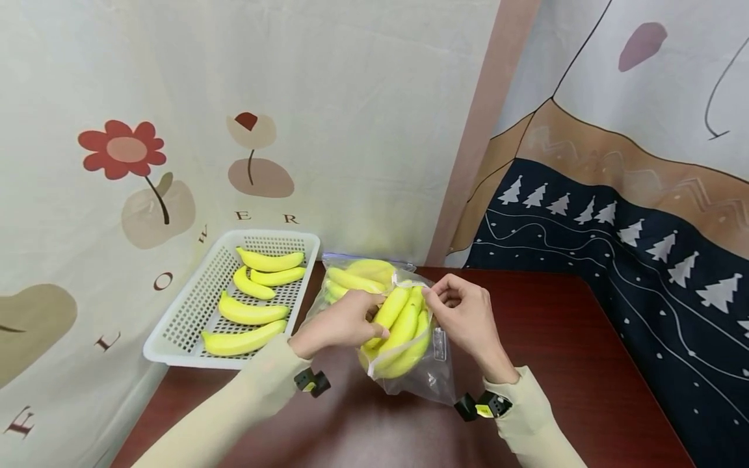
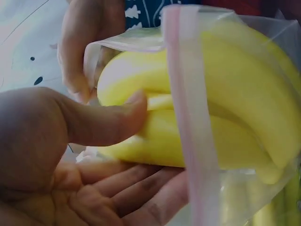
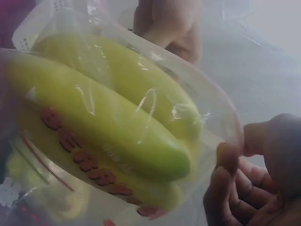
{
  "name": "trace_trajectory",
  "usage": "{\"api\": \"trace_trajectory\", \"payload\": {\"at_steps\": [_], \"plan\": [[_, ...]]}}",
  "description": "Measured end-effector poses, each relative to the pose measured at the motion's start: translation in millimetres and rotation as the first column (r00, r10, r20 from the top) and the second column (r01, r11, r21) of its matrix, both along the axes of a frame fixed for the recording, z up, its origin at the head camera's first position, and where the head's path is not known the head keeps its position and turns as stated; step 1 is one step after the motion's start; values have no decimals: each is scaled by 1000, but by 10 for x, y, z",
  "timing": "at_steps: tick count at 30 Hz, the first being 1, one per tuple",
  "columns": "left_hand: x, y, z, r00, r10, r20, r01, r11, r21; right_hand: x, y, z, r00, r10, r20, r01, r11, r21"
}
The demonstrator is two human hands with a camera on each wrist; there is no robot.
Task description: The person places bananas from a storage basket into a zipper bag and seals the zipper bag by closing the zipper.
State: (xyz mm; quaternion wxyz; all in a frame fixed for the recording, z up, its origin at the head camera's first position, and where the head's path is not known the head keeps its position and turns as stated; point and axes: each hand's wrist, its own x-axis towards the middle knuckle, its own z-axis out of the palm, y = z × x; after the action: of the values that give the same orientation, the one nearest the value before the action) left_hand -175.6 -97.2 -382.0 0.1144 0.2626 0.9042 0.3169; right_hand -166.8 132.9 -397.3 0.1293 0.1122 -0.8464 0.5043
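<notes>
A clear zip bag holds several yellow bananas, and its mouth gapes toward me. At the bag's left side is my left hand; in the left wrist view its thumb lies on a banana at the mouth while the fingers run underneath. My right hand pinches the rim of the bag between thumb and forefinger, clearest in the right wrist view. Red lettering shows on the bag there. A pinkish zip strip crosses the bananas in the left wrist view.
Behind the bag lies another zip bag with bananas inside and a purple closure. To the left, a white perforated basket holds several loose bananas. The dark red table meets printed curtains at back and right.
</notes>
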Motion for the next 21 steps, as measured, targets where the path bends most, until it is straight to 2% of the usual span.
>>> {"api": "trace_trajectory", "payload": {"at_steps": [3,5,7,9,11,12,13,14,16,18,21], "plan": [[-12,1,7,991,118,67,-122,991,56,27,3,23,999,46,6,-46,998,42],[-18,6,14,972,191,137,-205,974,94,52,0,43,998,63,16,-64,994,83],[-26,10,11,942,258,217,-289,949,126,74,-11,60,996,81,23,-83,990,114],[-40,14,-7,901,304,311,-365,917,161,93,-27,82,995,96,34,-99,988,117],[-54,16,-28,854,323,407,-429,881,201,98,-47,96,993,114,37,-117,988,101],[-60,16,-37,836,326,442,-451,866,215,96,-56,103,992,122,39,-125,989,84],[-63,16,-44,825,320,465,-461,858,228,92,-64,107,991,129,42,-131,989,64],[-69,13,-52,819,310,483,-463,854,237,87,-71,110,990,133,44,-135,990,46],[-67,-1,-56,820,287,496,-453,855,254,74,-77,108,989,140,52,-140,990,9],[-53,-26,-50,835,269,481,-430,863,264,63,-72,102,988,144,65,-142,989,-32],[-24,-93,-26,867,265,423,-401,874,275,53,-46,97,987,144,76,-137,986,-91]]}}
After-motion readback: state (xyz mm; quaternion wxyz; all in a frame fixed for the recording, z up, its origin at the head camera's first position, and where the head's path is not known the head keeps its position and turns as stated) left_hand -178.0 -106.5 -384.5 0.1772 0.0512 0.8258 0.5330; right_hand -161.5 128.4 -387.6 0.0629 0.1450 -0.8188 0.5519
